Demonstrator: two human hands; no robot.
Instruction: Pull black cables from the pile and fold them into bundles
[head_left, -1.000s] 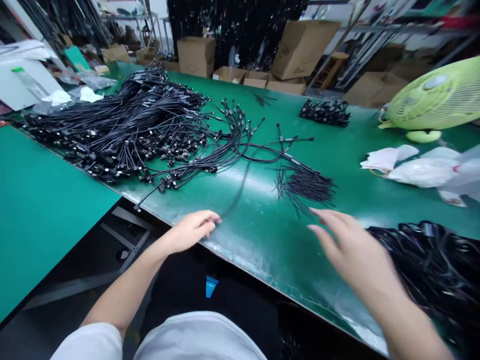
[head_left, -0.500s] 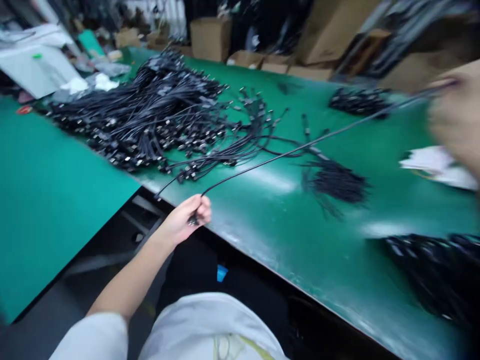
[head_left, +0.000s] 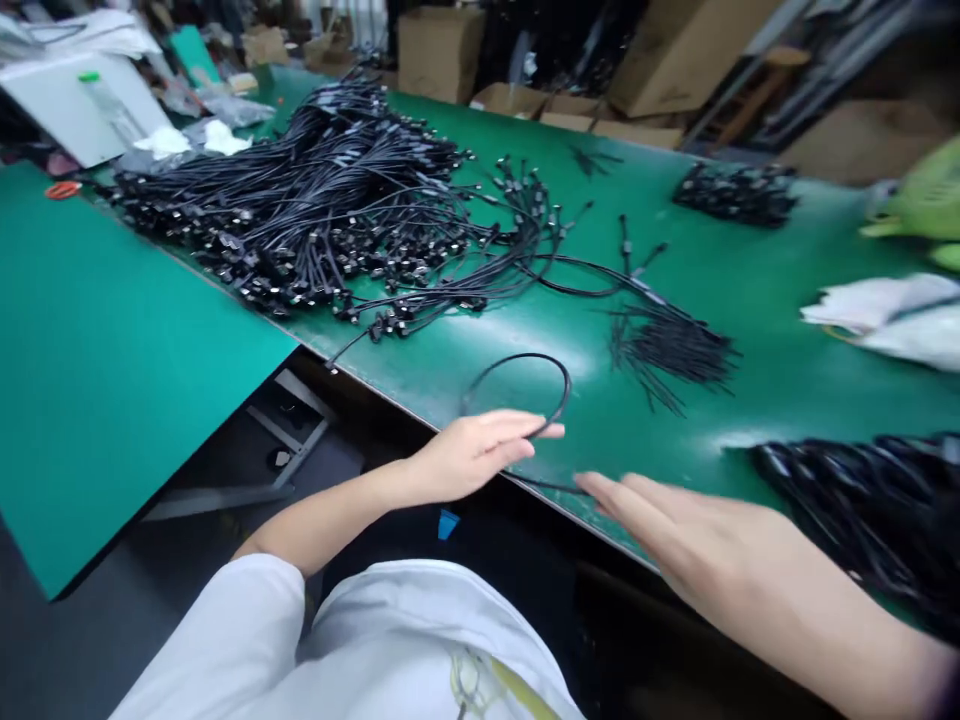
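While the person's left hand point(head_left: 476, 455) curls loosely round a thin black cable point(head_left: 517, 360), the cable rises from the fingers in a loop over the near edge of the green-matted worktop point(head_left: 757, 270), and a short length runs on toward the other hand. That right hand point(head_left: 697, 535) is open, its fingers spread flat and reaching left just above the worktop, with the fingertips point(head_left: 592, 485) at or barely touching the cable; from up here, I can't tell whether they have hold of it. Both forearms stretch forward from white sleeves point(head_left: 225, 620), the left one angled across the body and the right coming in low from the far side.

As things lie, most of the work looks left: a great tangle of black connector cables point(head_left: 315, 215) fills the far left of the worktop, its ends fanning toward the middle. Farther right, a tuft of thin black wire ends point(head_left: 667, 350) lies on the mat, a compact pile of black cables point(head_left: 735, 195) sits near the far edge, and a dark, glossy heap of cables point(head_left: 847, 500) occupies the right near corner. Which pile counts as finished, I can't tell. White plastic bags point(head_left: 885, 320) lie by the right edge.
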